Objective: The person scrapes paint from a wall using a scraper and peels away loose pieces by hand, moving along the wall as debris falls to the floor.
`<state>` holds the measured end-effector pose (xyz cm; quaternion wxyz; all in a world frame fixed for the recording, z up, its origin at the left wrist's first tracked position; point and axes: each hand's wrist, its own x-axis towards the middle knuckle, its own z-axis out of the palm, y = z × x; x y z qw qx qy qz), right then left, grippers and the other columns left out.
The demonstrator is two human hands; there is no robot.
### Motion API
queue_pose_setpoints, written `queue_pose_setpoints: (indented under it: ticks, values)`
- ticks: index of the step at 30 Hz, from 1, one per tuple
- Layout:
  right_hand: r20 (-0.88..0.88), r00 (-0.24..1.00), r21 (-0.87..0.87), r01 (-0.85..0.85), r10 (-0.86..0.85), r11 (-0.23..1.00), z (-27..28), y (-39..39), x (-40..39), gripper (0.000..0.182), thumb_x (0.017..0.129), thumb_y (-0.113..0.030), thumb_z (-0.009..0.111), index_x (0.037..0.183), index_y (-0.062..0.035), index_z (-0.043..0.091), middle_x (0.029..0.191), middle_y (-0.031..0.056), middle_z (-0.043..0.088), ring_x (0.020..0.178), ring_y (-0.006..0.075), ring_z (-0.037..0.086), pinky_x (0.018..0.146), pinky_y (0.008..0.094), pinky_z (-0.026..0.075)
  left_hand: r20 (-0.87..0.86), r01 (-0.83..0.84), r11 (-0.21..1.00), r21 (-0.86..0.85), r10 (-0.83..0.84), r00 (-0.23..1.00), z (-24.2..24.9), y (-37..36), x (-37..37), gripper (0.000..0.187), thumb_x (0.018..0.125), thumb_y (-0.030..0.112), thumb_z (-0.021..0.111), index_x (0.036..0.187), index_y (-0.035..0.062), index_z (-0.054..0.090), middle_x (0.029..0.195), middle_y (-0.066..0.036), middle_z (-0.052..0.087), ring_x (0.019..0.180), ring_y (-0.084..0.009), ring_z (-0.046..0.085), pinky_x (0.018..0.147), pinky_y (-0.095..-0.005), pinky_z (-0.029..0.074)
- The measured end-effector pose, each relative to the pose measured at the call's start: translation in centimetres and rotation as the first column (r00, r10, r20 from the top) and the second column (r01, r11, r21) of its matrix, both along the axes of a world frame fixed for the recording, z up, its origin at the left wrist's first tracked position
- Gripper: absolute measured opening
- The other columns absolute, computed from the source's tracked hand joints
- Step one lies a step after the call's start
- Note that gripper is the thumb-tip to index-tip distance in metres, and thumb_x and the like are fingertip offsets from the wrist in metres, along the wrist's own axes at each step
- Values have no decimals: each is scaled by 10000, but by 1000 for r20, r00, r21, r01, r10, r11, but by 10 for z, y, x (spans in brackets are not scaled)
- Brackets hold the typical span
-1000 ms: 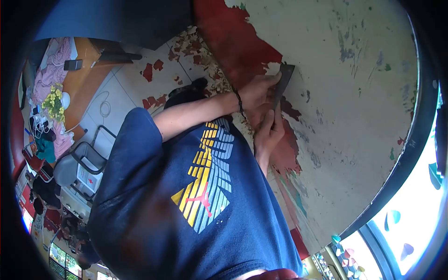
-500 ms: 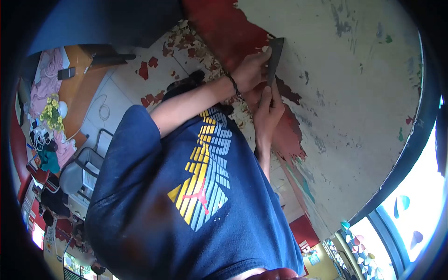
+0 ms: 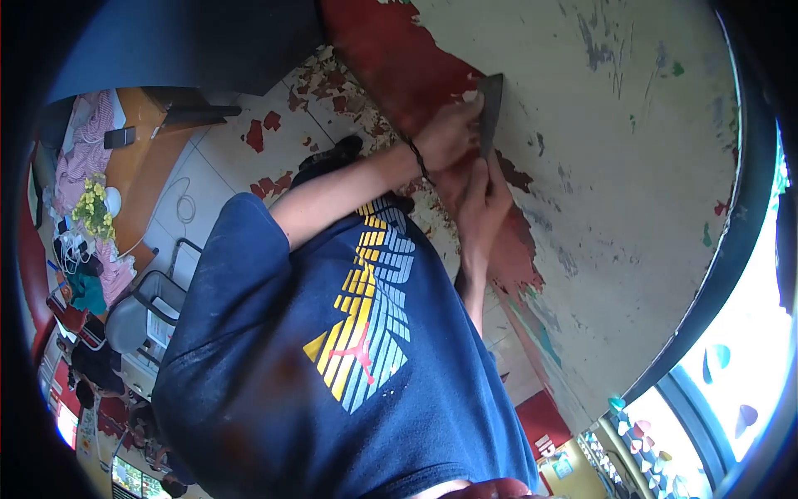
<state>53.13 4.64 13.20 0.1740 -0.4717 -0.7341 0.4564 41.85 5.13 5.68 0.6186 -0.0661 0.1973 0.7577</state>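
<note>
Patchy surface (image 3: pixel 615 208), blade (image 3: pixel 492 112) in hands (image 3: pixel 450 135)

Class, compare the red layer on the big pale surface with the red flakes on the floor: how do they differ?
Size: the red layer is broad; the red flakes are far smaller.
Form: the red layer spreads with ragged edges; the red flakes are scattered scraps.
Place: the red layer covers part of the pale surface; the red flakes lie on the floor.
Both are red.

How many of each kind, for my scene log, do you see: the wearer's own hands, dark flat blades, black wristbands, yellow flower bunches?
Own hands, left hand and right hand: 2
Dark flat blade: 1
Black wristband: 1
Yellow flower bunch: 1
Total: 5
</note>
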Motion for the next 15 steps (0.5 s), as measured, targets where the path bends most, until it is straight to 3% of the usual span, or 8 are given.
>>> queue_pose_setpoints:
  ticks: [4,6,7,8,10,14,15]
  values:
    - [30,999,-112,32,-29,993,27,-14,7,367,964,-123,430,1305,-20,518,678,-11,511,569,28,404,487,201,319,-9,69,997,27,-69,998,-1,-7,8,347,969,394,470,1139,103,556,1004,-36,612,940,-164,581,815,-352,487]
    - [51,998,-166,51,-43,985,27,-2,15,373,967,-134,440,1314,-13,503,695,5,517,614,45,425,524,216,353,54,47,999,23,-48,997,6,1,14,349,976,362,472,1110,58,576,1011,-37,613,926,-166,574,873,-372,449]
    - [37,997,63,-63,61,996,18,4,5,374,970,-141,449,1323,-28,498,698,6,521,620,48,425,528,222,359,52,48,999,25,-50,997,4,2,6,349,976,362,472,1110,58,576,1011,-37,613,926,-166,574,873,-372,449]
    - [44,998,60,-52,49,997,12,4,-1,374,970,-141,449,1323,-28,498,698,6,521,620,48,425,528,222,359,32,22,999,36,-23,999,-1,1,-5,360,972,377,475,1110,60,575,1024,-37,611,938,-164,570,877,-371,447]
    - [-22,999,-46,-30,29,998,4,-5,-7,374,972,-145,453,1331,-52,500,707,-8,527,603,29,406,506,203,327,25,1,999,38,-1,1000,-4,-3,-2,371,968,392,478,1110,63,574,1038,-37,609,949,-161,567,881,-369,446]
    - [-92,996,-52,-3,-2,999,22,-7,7,374,975,-136,433,1335,-53,497,760,4,574,603,30,431,509,211,355,-5,21,999,41,-20,1000,4,1,3,383,975,398,456,1115,59,563,1063,-57,606,940,-169,583,870,-361,462]
    - [36,999,-153,12,-6,988,26,-1,7,372,978,-138,419,1329,-43,500,822,11,617,588,25,432,499,208,355,5,21,1000,14,-21,1000,4,3,5,388,978,396,450,1122,52,558,1062,-67,609,934,-173,591,859,-353,472]
